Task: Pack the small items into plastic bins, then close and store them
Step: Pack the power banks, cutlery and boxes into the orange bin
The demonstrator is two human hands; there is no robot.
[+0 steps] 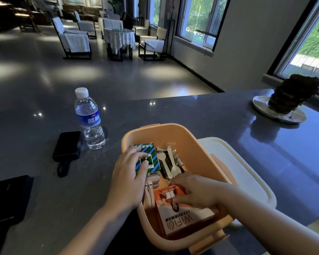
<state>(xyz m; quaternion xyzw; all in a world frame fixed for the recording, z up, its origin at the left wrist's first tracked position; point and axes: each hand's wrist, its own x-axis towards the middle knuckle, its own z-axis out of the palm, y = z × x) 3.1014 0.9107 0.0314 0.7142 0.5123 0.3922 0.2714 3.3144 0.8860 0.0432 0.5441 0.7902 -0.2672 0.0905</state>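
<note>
The packing step was in hand: in the lower centre of the frame an orange plastic bin [191,137] stood open on the dark counter [210,111], and both hands were inside or over it arranging the contents. The left hand [129,179] gripped a green-and-blue striped box [149,153] at the bin's left wall, fingers curled over its near end, lowering or seating it. The right hand [193,192] lay on a white-and-orange WiFi box [182,218] at the near end of the bin, fingers bent and pressing its top; whether it pinched the box or only pushed it I could not tell. Between the two boxes lay plastic cutlery [168,162] on a dark wrapped packet, with a small white item partly hidden under the striped box. My judgement is that the next move called for settling both boxes flat so nothing stood above the rim, then taking the white lid [243,173], which lay just beside the bin at centre right, and fitting it. By count: one bin, one lid, two boxes, two pieces of cutlery visible. Outside the bin, at centre left, stood one water bottle [89,118], with one black pouch [67,146] just beside it and one more black object [7,197] at the lower left edge. One dark ornament on a white dish [284,116] sat at the right.
</note>
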